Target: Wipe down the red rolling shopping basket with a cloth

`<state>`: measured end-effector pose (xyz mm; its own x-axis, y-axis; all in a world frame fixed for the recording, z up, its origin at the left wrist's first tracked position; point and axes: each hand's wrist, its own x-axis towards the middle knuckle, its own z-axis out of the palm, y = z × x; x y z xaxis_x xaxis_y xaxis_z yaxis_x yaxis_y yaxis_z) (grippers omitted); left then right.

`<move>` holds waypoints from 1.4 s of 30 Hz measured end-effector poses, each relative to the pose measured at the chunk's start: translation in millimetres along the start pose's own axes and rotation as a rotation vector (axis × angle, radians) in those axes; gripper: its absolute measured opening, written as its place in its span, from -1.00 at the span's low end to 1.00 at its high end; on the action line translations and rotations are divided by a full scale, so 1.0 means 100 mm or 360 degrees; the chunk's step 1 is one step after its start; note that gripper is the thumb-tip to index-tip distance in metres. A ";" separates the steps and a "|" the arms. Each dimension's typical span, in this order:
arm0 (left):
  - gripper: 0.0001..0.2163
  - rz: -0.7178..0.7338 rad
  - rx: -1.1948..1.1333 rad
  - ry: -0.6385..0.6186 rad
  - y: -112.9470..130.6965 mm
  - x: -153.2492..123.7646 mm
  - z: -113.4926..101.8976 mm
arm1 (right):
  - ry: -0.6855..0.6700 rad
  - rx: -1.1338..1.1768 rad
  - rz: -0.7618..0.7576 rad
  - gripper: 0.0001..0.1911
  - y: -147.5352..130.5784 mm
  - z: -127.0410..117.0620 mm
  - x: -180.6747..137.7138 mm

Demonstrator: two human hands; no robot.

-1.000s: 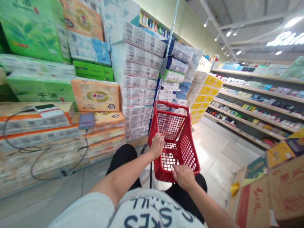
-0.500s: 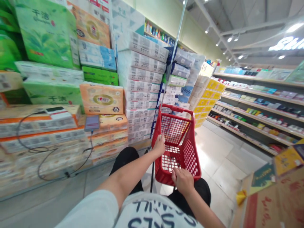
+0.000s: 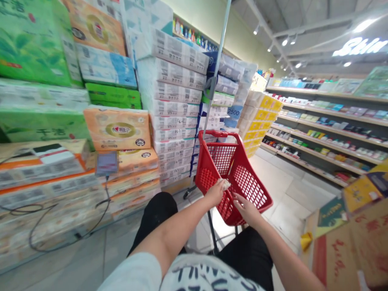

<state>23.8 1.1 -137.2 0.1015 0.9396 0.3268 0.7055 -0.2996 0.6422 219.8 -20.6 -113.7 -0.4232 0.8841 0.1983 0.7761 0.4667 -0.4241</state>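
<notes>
Item: red basket (image 3: 253,186), tilted, held at its near rim.
Grip: left hand (image 3: 216,193) closed on the rim, possibly pinching a pale scrap (image 3: 226,185); right hand (image 3: 247,208) just beside, closure unclear. The basket's length runs forward from both hands.

Tilted red mesh basket (image 3: 242,182), handheld
</notes>
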 end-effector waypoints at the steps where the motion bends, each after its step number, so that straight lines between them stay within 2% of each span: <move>1: -0.57 -0.0013 -0.0017 -0.0047 0.04 0.03 -0.01 | -0.0027 -0.0034 -0.0004 -0.50 -0.08 0.02 0.07; 3: -0.58 -0.0089 -0.0076 -0.0102 0.09 0.10 -0.09 | -0.0008 -0.0255 0.0136 -0.44 -0.17 0.07 0.21; 6: -0.58 -0.0252 -0.0121 0.0018 0.05 0.14 -0.27 | 0.0087 -0.0585 0.0331 -0.63 -0.10 0.12 0.35; 9: -0.57 -0.0355 -0.0067 0.0235 -0.08 0.13 -0.44 | 0.0164 -0.0717 0.0263 -0.64 0.16 0.09 0.38; 12: -0.54 -0.0375 0.0006 0.0361 -0.15 0.12 -0.57 | 0.0210 -0.0814 0.0195 -0.61 0.47 0.01 0.32; 15: -0.60 -0.0205 0.0033 0.0347 -0.05 0.16 -0.66 | 0.0199 -0.0877 0.0198 -0.61 0.68 -0.08 0.21; 18: -0.66 0.0100 0.0134 0.0209 0.18 0.30 -0.72 | 0.0186 -0.0873 0.0163 -0.60 0.78 -0.14 0.08; 21: -0.72 0.0356 0.0312 0.0106 0.35 0.49 -0.70 | 0.0194 -0.0818 0.0096 -0.57 0.83 -0.17 -0.04; 23: -0.79 0.0410 0.0512 -0.0001 0.37 0.58 -0.65 | 0.0188 -0.0780 0.0095 -0.57 0.85 -0.19 -0.08; 25: -0.84 0.0381 0.0659 -0.0087 0.34 0.62 -0.59 | 0.0237 -0.0743 0.0064 -0.59 0.82 -0.21 -0.09; 27: -0.83 0.0338 0.0708 -0.0105 0.29 0.59 -0.54 | 0.0396 -0.0689 -0.0070 -0.63 0.69 -0.21 -0.05; 30: -0.79 0.0337 0.0723 -0.0107 0.27 0.52 -0.54 | 0.0639 -0.0606 -0.0366 -0.54 0.32 -0.10 0.11; 33: -0.77 0.0377 0.0762 -0.0166 0.29 0.47 -0.61 | 0.0658 -0.0554 -0.0568 -0.41 -0.08 0.09 0.38; 35: -0.73 0.0396 0.0790 -0.0244 0.30 0.47 -0.70 | 0.0720 -0.0461 -0.0625 -0.41 -0.23 0.22 0.58; 39: -0.45 0.0408 0.0814 -0.0392 0.29 0.48 -0.93 | 0.0770 -0.0284 -0.0733 -0.51 -0.25 0.35 0.82; 42: -0.54 0.0226 0.1008 -0.0272 0.28 0.50 -1.06 | 0.0811 -0.0227 -0.0732 -0.56 -0.19 0.38 0.79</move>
<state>-25.7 22.4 -30.0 0.2966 0.9268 0.2303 0.9472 -0.3163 0.0530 153.5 39.3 -123.3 -0.4786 0.4816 0.7341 0.6394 0.7642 -0.0844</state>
